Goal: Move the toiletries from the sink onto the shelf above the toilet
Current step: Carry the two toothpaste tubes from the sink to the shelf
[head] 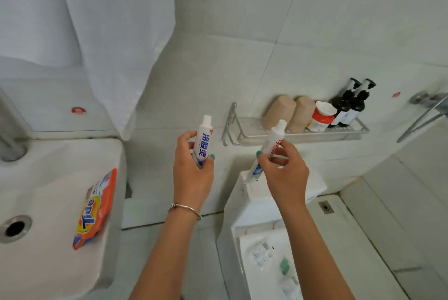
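sink [60, 159] holds an orange packet [95, 210]. wall shelf [298, 133] carries cups and bottles. left hand [192, 173] clasps one upright tube [203, 144]; right hand [283, 168] pinches another tube [268, 151], below the shelf.

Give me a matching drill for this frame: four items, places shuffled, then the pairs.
Items:
1. toothpaste tube with blue lettering
2. toothpaste tube with red lettering
3. orange detergent pack
4. two dark pump bottles

Places:
A. at the right end of the shelf
B. in the right hand
C. on the sink, at the basin's right edge
D. in the left hand

Pairs: 1-D, 2-B, 3-C, 4-A
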`<state>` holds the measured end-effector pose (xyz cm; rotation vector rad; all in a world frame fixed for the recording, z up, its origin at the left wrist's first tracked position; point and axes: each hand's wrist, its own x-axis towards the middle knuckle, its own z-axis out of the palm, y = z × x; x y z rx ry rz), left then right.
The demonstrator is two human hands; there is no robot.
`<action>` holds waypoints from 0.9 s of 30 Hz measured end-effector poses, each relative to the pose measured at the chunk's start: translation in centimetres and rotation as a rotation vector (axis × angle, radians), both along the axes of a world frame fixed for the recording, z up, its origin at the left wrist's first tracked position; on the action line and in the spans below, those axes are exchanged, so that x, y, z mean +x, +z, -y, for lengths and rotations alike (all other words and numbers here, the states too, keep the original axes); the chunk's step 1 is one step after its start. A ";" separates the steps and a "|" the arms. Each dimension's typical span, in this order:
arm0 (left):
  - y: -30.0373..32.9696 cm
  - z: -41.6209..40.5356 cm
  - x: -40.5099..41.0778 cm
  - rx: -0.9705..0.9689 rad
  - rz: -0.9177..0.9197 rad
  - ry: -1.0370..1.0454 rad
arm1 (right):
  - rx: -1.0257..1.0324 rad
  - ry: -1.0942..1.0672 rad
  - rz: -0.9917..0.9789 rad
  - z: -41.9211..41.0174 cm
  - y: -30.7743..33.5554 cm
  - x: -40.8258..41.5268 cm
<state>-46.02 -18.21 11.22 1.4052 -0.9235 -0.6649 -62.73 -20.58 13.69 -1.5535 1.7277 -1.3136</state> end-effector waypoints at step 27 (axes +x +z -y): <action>-2.7 14.7 -2.4 -0.019 -0.027 0.016 | -0.098 -0.158 -0.252 22.0 -3.2 0.2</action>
